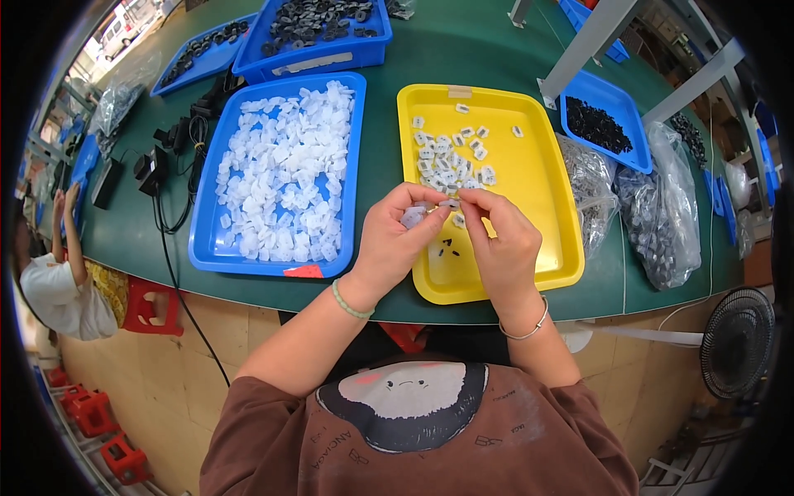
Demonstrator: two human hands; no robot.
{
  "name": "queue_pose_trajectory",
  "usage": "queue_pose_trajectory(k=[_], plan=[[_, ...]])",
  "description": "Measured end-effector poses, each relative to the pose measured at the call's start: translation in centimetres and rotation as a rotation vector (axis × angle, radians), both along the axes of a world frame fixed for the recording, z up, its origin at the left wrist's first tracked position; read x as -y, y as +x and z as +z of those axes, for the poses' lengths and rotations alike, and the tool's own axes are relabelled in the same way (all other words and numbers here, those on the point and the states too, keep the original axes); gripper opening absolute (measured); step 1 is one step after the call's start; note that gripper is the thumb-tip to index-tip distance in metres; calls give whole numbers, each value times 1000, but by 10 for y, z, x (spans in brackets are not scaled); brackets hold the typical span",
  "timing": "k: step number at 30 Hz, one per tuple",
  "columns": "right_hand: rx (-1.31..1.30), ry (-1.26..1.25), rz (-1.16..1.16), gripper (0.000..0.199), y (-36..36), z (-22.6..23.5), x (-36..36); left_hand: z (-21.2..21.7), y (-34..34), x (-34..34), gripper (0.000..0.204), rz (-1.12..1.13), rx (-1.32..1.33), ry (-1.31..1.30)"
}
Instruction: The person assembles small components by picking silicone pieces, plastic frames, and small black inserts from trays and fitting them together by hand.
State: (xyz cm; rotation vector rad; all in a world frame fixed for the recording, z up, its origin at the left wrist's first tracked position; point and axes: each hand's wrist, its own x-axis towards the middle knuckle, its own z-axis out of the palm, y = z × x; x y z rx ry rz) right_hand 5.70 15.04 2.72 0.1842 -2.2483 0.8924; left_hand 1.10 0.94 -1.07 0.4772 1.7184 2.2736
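My left hand [395, 240] pinches a small white translucent plastic piece [413, 217] over the near left part of the yellow tray [552, 211]. My right hand [501, 244] meets it fingertip to fingertip, holding another small white piece [450, 202] against the first. Both hands hover above the tray. Several finished white pieces [449, 157] lie in a loose cluster at the tray's far left. A few tiny black parts [447, 246] lie on the yellow floor between my hands. The blue tray [208, 236] to the left is filled with many white plastic pieces.
Blue bins of black parts [314, 29] stand at the back, a smaller one [600, 124] at right. Clear bags of parts [662, 207] lie right of the yellow tray. Black cables and adapters [161, 161] lie left. A person [58, 285] sits at far left; a fan [736, 343] stands lower right.
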Motion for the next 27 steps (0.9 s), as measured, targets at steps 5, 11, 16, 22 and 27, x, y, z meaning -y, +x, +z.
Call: queue_pose_trajectory(k=[5,11,16,22,27], plan=[[124,-180,70,9,2,-5,-5,4,1,0,15,-8,43,11],[459,-899,369,15,-1,-1,-30,5,1,3,16,-65,-12,6],[722,-1083,548,19,-7,4,-45,8,2,5,14,-141,-95,-63],[776,-1199,640,18,-5,3,-52,6,-1,6,14,-183,-85,-10],[597,-1061,495,16,5,2,-40,3,-1,1,14,-69,49,56]])
